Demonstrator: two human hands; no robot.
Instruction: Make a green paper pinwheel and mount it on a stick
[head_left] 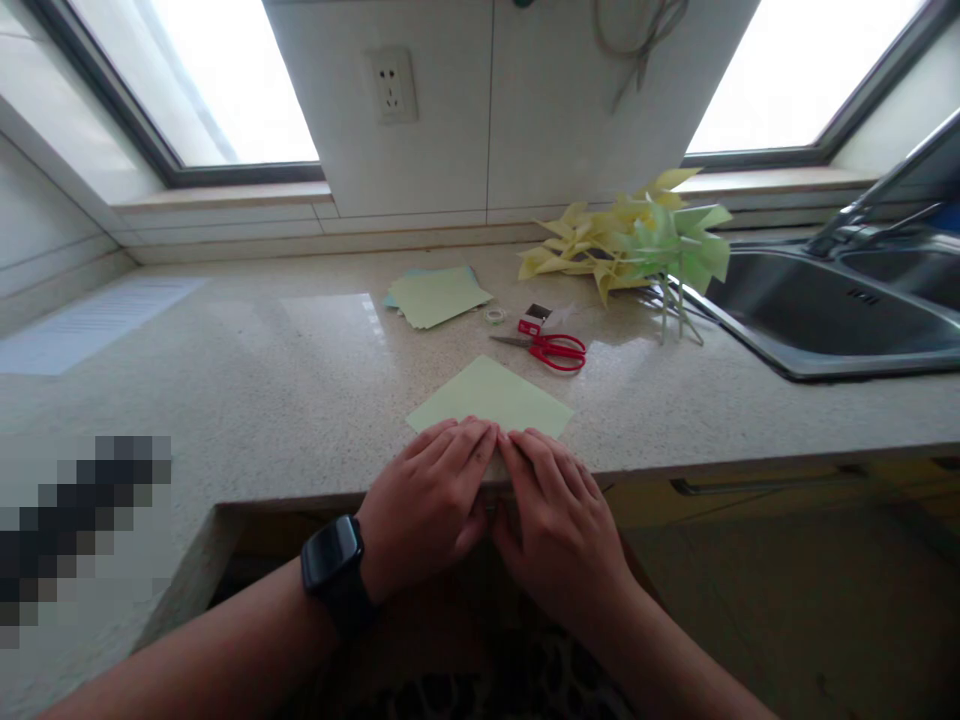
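A pale green sheet of paper (491, 395) lies near the front edge of the counter, one corner pointing away from me. My left hand (431, 490), with a black watch on its wrist, presses its closed fingers on the sheet's near edge. Close against it, my right hand (555, 500) presses on the same edge, the index fingertips almost meeting at the middle. Both thumbs are lower, by the counter's front edge. The near part of the paper is hidden under the fingers. Beyond the sheet lie red-handled scissors (553, 350), closed, with their blades pointing left.
A small red box (531, 324) and a roll of clear tape (494, 315) lie behind the scissors. Farther back is a stack of coloured paper (439, 298). Yellow and green paper pinwheels (637, 240) rest beside the sink (810, 310). A printed sheet (90, 320) lies at left.
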